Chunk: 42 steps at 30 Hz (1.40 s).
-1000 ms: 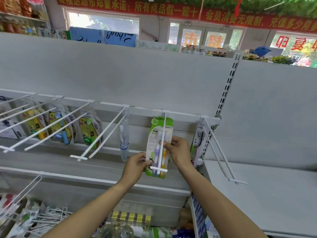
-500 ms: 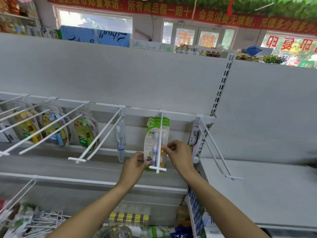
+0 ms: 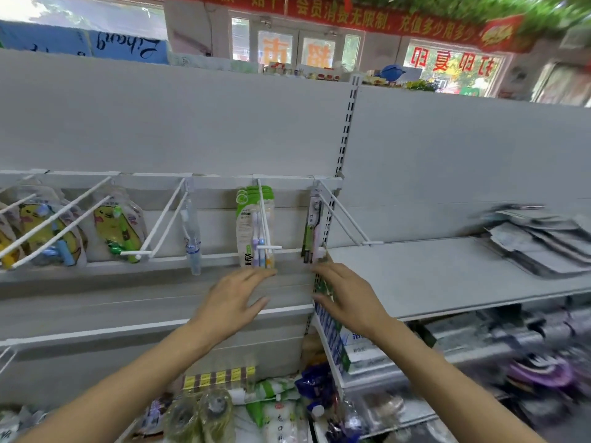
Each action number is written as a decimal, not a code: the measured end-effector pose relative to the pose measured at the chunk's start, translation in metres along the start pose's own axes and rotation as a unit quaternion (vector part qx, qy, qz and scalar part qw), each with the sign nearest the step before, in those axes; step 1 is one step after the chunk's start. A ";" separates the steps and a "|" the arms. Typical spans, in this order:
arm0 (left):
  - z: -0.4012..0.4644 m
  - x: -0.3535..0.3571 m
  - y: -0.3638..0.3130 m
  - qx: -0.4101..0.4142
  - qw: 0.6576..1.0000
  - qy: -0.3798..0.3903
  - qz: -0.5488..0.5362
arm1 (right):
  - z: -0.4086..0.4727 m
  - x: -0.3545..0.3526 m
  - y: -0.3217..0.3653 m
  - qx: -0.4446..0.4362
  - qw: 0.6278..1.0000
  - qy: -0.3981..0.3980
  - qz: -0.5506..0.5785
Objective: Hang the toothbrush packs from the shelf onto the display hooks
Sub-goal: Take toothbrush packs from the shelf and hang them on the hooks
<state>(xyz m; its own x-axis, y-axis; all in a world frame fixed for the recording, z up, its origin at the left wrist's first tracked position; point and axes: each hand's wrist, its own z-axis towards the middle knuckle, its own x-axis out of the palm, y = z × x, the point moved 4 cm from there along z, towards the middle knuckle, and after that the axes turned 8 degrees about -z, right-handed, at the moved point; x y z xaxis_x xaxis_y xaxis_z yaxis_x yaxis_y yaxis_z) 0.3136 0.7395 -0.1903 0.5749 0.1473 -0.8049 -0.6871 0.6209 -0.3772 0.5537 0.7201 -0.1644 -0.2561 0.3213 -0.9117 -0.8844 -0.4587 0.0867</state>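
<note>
Your left hand (image 3: 231,304) hovers empty, fingers spread, just below the green-topped clear toothbrush packs (image 3: 255,227) hanging on the white wire display hook (image 3: 265,219). Your right hand (image 3: 347,297), fingers extended, holds nothing. Blurred grey flat packs (image 3: 540,241) lie on the grey shelf (image 3: 431,276).

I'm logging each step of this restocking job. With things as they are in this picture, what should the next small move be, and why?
Probably reach the right hand toward the stack of flat packs on the shelf at right. The green toothbrush packs hang on their hook, both hands are open and hold nothing, and the left hand sits just below them.
</note>
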 end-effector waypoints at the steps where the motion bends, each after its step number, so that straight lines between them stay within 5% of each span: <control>1: 0.003 -0.001 -0.010 0.021 1.000 -0.005 0.000 | -0.011 -0.007 -0.001 0.003 1.000 -0.004 -0.007; 12: 0.057 0.043 -0.127 0.168 0.985 0.009 -0.041 | -0.103 -0.072 -0.078 0.008 0.997 -0.043 -0.057; 26: 0.184 0.197 -0.272 0.121 0.992 0.005 -0.045 | -0.188 -0.138 -0.328 0.042 0.996 -0.019 -0.074; 42: 0.391 0.358 -0.318 0.145 0.984 0.077 -0.064 | -0.178 -0.159 -0.581 0.185 0.974 -0.006 -0.129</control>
<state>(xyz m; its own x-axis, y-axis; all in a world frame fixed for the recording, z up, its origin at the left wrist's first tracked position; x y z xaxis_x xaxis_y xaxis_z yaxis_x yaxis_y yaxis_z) 0.9114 0.8958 -0.1791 0.5588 -0.0509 -0.8277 -0.4447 0.8241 -0.3509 1.1774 0.7880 -0.1408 -0.0091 0.3964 -0.9180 -0.9995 -0.0315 -0.0037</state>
